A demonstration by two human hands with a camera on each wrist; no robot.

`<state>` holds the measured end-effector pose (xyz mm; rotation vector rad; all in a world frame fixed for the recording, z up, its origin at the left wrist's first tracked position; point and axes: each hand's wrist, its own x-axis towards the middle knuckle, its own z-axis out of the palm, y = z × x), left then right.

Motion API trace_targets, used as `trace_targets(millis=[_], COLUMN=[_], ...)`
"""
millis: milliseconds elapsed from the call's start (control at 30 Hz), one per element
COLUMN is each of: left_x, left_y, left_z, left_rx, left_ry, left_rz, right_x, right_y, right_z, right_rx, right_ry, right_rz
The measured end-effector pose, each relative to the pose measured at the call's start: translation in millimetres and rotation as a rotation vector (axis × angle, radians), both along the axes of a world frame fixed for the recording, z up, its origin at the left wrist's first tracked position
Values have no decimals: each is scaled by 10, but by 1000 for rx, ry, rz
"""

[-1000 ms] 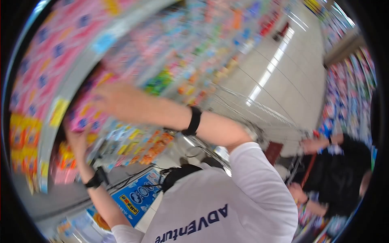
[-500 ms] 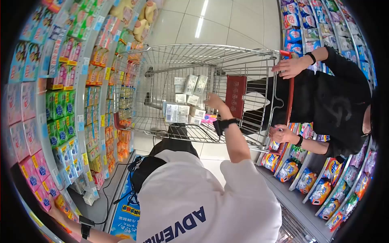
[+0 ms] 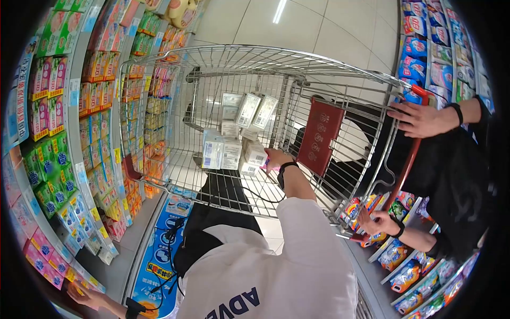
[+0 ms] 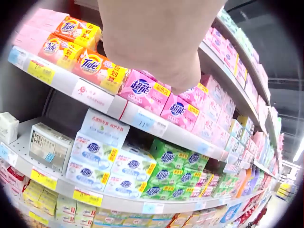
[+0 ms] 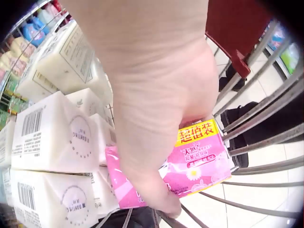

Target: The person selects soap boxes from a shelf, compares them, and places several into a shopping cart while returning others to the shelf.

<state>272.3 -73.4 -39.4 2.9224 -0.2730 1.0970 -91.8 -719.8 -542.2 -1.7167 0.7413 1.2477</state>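
Store shelving (image 4: pixel 178 135) is lining the aisle beside a metal wire cart (image 3: pixel 320 139). Right hand (image 5: pixel 147 142) is angling down inside the cart, grip curling round a glossy pink pack (image 5: pixel 204 167) and covering some print, boxy white packs (image 5: pixel 53 135) sitting just beside. Left arm is stretching out to the shelving, left hand (image 3: pixel 85 295) showing small near orange packs (image 4: pixel 92 64), its wrist hiding the fingers up close, so can't tell that grip.
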Motion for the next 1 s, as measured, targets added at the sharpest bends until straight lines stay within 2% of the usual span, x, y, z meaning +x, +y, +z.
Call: trace_targets(millis=[33, 67, 133, 167, 267, 300, 333, 400, 433, 467, 533, 600, 667, 733, 800, 867, 900, 933, 967, 1000], left_x=[-138, -177, -261, -286, -408, -449, -476, -525, -573, -592, -588, -563, -509, -564, -630, -794, -900, -1008, -1068, -1086], left_y=[-408, -428, -437, -448, -723, -879, -874, -828, -930, -1025, -1263, -1731, -2152, -2743, -3294, -3738, -3918, -4074, -4131, -4071], left_z=[-85, -121, -200, -235, -408, -473, -525, -639, -709, -780, -899, -979, -1067, -1108, -1073, -1097, -1092, -1082, -1075, -1136], left_rx=[-22, -15, 83, 86, -229, -273, -276, -328, -380, -384, -512, -489, -646, -621, -554, -749, -753, -982, -1213, -1208], left_ry=[15, 14, 87, 87, 285, 304, 297, 460, 509, 505, 732, 888, 1163, 1326, 1534, 1642, 1636, 1705, 1768, 1774], left_rz=[10, 17, 108, 109, 80, 43, 43, -96, -81, -87, -137, -243, -331, -399, -542, -651, -658, -655, -640, -639], right_x=[-36, -80, -203, -241, -231, -228, -251, -314, -156, -106, -33, 280, 479, 650, 965, 1268, 1369, 1459, 1571, 1659], right_y=[52, 24, -32, -23, -8, 25, 17, 1, -131, -241, -496, -792, -894, -895, -591, -173, 103, 371, 575, 751], right_z=[10, -86, -201, -239, -73, -129, -188, -236, 72, 121, 202, 797, 1344, 1735, 2460, 3081, 3170, 3249, 3471, 3696], right_rx=[-80, -72, 99, 50, -57, -150, -152, -273, -293, -298, -360, -336, -313, 56, -24, 159, 108, 56, -16, -86], right_ry=[-52, -52, -118, -130, -122, -146, -153, -171, -106, -110, -122, -128, -137, -324, -689, -678, -837, -991, -1032, -1067], right_rz=[-7, 0, -186, -152, -161, 6, 7, 9, -56, -61, -169, -227, -282, -550, -537, -736, -698, -661, -545, -431])
